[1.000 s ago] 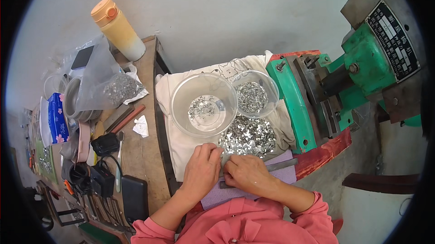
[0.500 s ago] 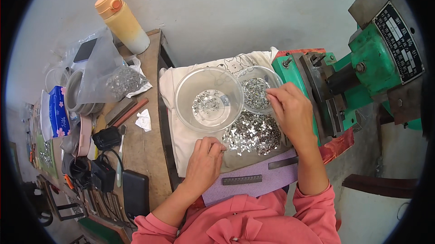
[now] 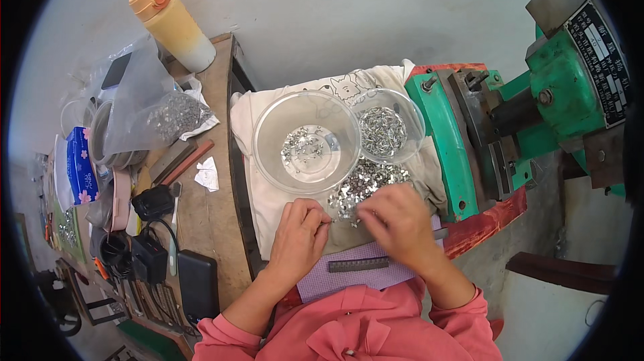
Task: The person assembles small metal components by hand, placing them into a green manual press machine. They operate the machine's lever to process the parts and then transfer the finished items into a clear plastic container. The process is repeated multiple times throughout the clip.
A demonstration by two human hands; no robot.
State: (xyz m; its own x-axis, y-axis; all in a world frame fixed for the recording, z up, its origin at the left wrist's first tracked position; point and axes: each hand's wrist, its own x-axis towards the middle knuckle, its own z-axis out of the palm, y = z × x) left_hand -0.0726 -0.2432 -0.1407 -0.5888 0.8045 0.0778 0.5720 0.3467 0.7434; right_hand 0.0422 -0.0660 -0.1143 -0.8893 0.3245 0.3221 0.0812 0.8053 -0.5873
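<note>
My left hand (image 3: 299, 232) is closed in a pinch at the near left edge of a heap of small shiny metal pieces (image 3: 365, 183). Whatever its fingertips hold is too small to name. Over the near right side of the heap, my right hand (image 3: 402, 225) has thumb and fingers drawn together, slightly blurred; its fingertips point toward the left hand, and their contents cannot be made out. Beyond the heap stands a large clear plastic tub (image 3: 270, 143) with a few small metal parts on its bottom. A smaller clear tub (image 3: 416, 119) beside it contains many thin metal parts (image 3: 382, 132).
A green press (image 3: 570, 83) stands at the right. A dark ridged metal strip (image 3: 358, 265) lies on a purple mat (image 3: 322, 282) near me. On the wooden bench (image 3: 208, 227) at left are a yellow bottle (image 3: 180, 29), a plastic bag of metal pieces (image 3: 178, 118), and a black adapter (image 3: 149, 257).
My right hand has moved from the small tub's rim toward me and left, over the heap near my left hand. The left hand stays nearly in place. The view has shifted slightly.
</note>
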